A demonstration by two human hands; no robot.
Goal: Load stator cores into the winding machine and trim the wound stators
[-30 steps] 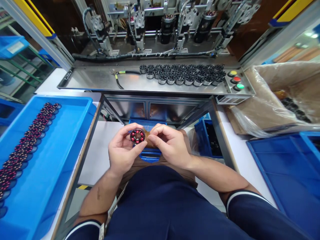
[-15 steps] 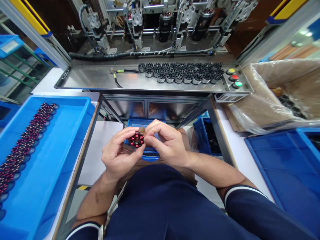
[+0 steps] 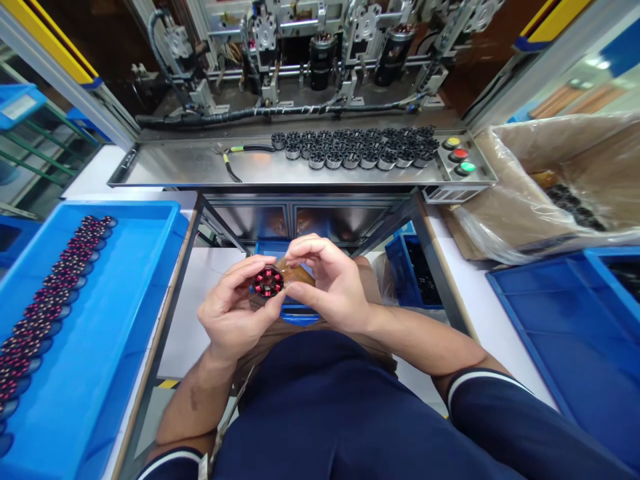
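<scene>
Over my lap, my left hand [image 3: 237, 300] grips a wound motor stator [image 3: 268, 282], a round black ring with red coils, between its thumb and fingers. The coil face is turned up towards me. Close to its right side is my right hand [image 3: 333, 283], thumb and fingers apart and curved. In the gap of that hand an amber-brown thing [image 3: 299, 273] shows; I cannot tell whether the hand touches it. Below both hands lies a blue bin [image 3: 299, 316], mostly hidden by them.
A steel shelf [image 3: 180, 163] bears cutting pliers [image 3: 250, 148] and rows of unwound stators [image 3: 350, 147]. Push buttons [image 3: 459, 155] sit at its right end. At left, a blue tray [image 3: 130, 267] holds rows of wound stators [image 3: 55, 287]. A plastic-lined carton [image 3: 500, 200] stands right.
My right thumb and fingers have parted from their pinch at the stator's edge. The stator has shifted slightly left in my left hand, and more of the amber-brown thing shows.
</scene>
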